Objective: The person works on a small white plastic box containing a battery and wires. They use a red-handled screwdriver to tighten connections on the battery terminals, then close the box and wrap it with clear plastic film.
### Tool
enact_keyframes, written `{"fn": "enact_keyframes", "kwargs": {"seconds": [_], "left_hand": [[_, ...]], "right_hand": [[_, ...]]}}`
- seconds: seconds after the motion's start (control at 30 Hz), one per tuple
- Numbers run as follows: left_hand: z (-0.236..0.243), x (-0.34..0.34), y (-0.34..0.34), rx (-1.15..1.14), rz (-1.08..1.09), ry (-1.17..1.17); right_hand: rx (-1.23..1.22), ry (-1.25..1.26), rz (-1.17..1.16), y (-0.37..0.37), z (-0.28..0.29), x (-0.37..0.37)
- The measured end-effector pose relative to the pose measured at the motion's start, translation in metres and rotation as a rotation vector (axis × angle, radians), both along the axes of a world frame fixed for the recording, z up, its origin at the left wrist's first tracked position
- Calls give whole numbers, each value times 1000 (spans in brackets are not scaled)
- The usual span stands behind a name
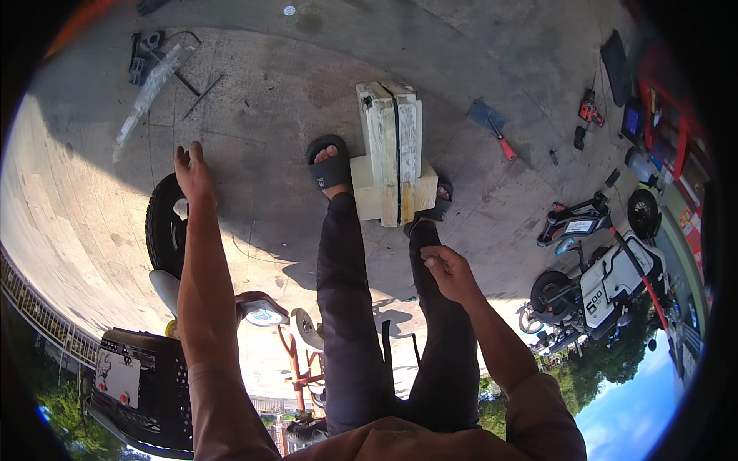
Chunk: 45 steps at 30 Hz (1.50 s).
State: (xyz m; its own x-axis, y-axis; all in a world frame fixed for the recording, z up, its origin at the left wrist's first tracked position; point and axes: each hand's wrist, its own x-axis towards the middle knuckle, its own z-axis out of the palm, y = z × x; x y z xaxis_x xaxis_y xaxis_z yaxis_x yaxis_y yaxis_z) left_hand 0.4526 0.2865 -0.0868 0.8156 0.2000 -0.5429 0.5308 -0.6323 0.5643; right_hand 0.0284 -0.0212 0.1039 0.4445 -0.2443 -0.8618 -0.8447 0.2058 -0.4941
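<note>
My left hand [196, 175] is stretched forward above the ground, its fingers extended and nothing visible in them. Below it, partly covered by my forearm, stands a black tyre on a wheel [160, 223]. My right hand [450, 273] hangs over my right knee with loosely bent fingers and no object showing in them. Between my sandalled feet stands a stack of long pale boards or slabs [382, 138], with a dark line running down its middle. A pale block [367, 196] sits at its lower end. Neither hand touches the stack.
A wide-bladed scraper [486, 117] with a red handle lies right of the stack. Farther right are a red-black cordless drill [590, 109] and a white electric scooter [623, 280]. A whitish strip [150, 96] and metal parts lie far left; a black crate [142, 392] is near left.
</note>
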Motion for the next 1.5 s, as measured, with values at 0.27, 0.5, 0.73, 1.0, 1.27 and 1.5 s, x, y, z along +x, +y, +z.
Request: {"fn": "enact_keyframes", "kwargs": {"seconds": [0.27,0.5,0.73,1.0,1.27,1.5], "left_hand": [[-33,-223,-167,-347,159,527],[-56,-329,-149,-50,-319,558],[-36,-325,-157,162,-407,589],[-72,-332,-149,16,-537,159],[-103,-236,-220,-415,-73,301],[-104,-213,-253,-760,493,549]], "right_hand": [[-257,228,-497,-47,-161,28],[-307,527,-100,-17,-215,-3],[-255,714,283,-27,-199,25],[-573,242,323,-49,-221,24],[-238,107,-397,-74,-267,144],[448,49,-844,-101,-291,165]]}}
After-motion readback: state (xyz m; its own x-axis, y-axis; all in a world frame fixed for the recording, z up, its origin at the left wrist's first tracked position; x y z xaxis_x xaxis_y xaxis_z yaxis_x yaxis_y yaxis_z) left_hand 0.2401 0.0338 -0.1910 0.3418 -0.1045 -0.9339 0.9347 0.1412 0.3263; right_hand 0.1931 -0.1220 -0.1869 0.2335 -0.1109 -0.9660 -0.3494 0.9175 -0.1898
